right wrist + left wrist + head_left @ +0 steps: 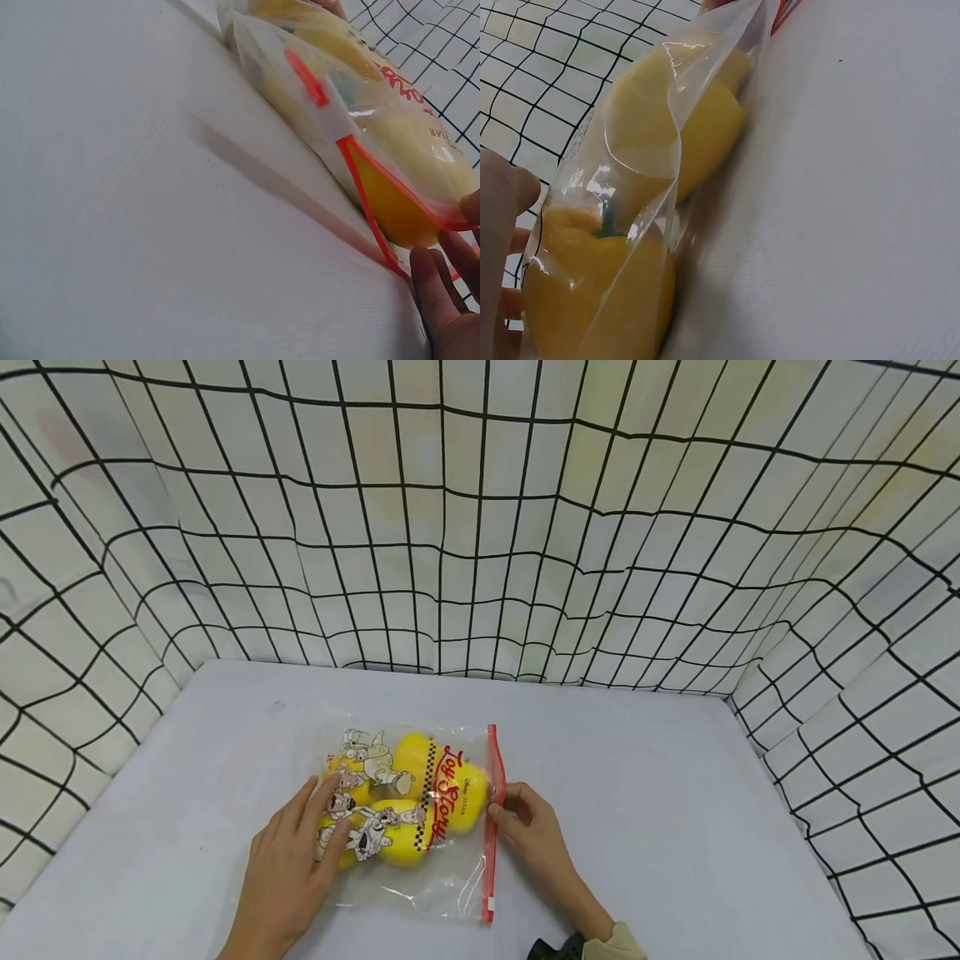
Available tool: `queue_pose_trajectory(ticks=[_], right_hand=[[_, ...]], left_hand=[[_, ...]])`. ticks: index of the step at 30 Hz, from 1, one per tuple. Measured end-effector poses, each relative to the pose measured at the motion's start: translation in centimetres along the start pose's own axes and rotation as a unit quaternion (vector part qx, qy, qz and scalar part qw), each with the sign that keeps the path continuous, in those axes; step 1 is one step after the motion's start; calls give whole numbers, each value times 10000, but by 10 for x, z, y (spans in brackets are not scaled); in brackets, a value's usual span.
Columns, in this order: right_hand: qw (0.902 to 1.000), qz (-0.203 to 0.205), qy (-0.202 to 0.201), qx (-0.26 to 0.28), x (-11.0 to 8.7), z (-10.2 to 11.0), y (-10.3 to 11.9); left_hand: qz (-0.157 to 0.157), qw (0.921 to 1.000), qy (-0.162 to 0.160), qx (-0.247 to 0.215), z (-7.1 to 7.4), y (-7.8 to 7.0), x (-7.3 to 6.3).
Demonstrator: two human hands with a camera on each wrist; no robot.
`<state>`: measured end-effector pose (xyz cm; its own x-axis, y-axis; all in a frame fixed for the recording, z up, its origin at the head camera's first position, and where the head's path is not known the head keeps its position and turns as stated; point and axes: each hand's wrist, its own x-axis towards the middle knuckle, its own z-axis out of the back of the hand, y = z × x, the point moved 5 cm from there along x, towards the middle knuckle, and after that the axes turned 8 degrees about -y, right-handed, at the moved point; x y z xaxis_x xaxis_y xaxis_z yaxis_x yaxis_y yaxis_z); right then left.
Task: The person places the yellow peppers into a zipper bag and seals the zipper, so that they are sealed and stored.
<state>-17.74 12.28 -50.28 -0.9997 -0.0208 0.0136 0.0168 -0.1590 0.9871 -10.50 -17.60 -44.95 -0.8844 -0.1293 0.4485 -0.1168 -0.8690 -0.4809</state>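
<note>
A clear zip bag (450,885) with a red-edged mouth and "Toy Story" print lies on the table, its mouth facing right. Several yellow things fill it; one, with a green stem, looks like a yellow bell pepper (600,292). My left hand (288,860) rests on the bag's closed end, fingers extended over the contents. At the other end, my right hand (536,835) pinches the red edge (397,184) near its middle. The right wrist view shows the mouth parted, with a yellow thing (394,206) just inside and my fingers at the rim.
A white tabletop (660,802) lies under the bag. Black netting (480,535) rises behind the table and along both sides, with pale panels beyond it. A dark band (555,947) and a beige sleeve (615,943) are at my right wrist.
</note>
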Motion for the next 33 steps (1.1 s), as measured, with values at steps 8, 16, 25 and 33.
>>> queue_pose_trajectory(ticks=[8,16,25,33], right_hand=[[10000,-28,75,-44,-3,1,3],[9993,-85,278,247,0,2,4],[9971,78,626,-423,-4,12,7],[9922,-206,1194,-293,-21,18,8]], left_hand=[[-206,9997,-100,-18,0,-3,0],[-1205,9912,-542,-82,-1,-29,-2],[-3564,9330,-497,-15,-10,-90,-20],[-4474,8939,-30,281,-31,-112,-39]])
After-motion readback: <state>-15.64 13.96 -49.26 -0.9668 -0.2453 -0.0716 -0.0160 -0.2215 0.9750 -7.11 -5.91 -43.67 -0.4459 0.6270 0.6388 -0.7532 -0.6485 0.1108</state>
